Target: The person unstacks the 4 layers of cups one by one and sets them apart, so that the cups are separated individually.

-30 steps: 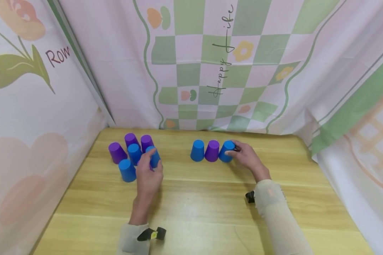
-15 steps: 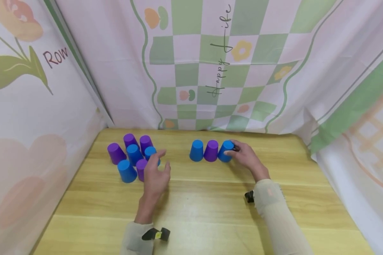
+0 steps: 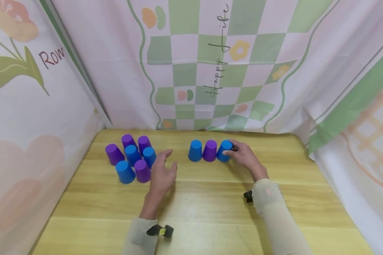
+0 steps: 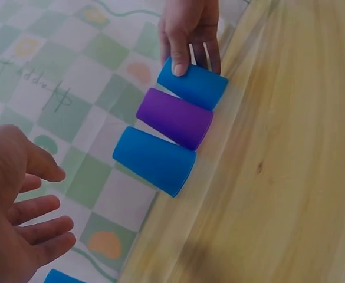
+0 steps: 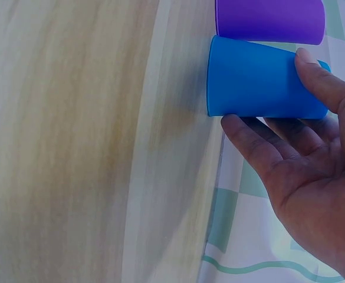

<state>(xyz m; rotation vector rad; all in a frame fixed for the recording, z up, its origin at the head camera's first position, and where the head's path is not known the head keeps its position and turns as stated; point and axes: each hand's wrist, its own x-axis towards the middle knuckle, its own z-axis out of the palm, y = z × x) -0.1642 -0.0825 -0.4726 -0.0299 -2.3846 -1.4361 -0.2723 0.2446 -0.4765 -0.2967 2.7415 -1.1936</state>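
Upside-down on the table, a blue cup (image 3: 195, 151), a purple cup (image 3: 209, 151) and another blue cup (image 5: 252, 79) stand in a short row. My right hand (image 3: 247, 159) holds the rightmost blue cup, thumb on its near side and fingers along its right side. My left hand (image 3: 162, 177) holds nothing, its thumb and fingers spread, between the row and a cluster of cups at left. Closest to it there are a purple cup (image 3: 143, 171) and a blue cup (image 3: 149, 156), the latter partly covered by the hand.
Further cups in the cluster include a front blue cup (image 3: 125, 172), a middle blue cup (image 3: 132, 156) and a purple cup (image 3: 115, 154) at the left. Patterned curtains (image 3: 185, 78) hang behind the wooden table (image 3: 204, 212) and along both sides.
My left hand has moved right, away from the cluster, uncovering the front purple cup. My right hand stays on the rightmost blue cup of the row.
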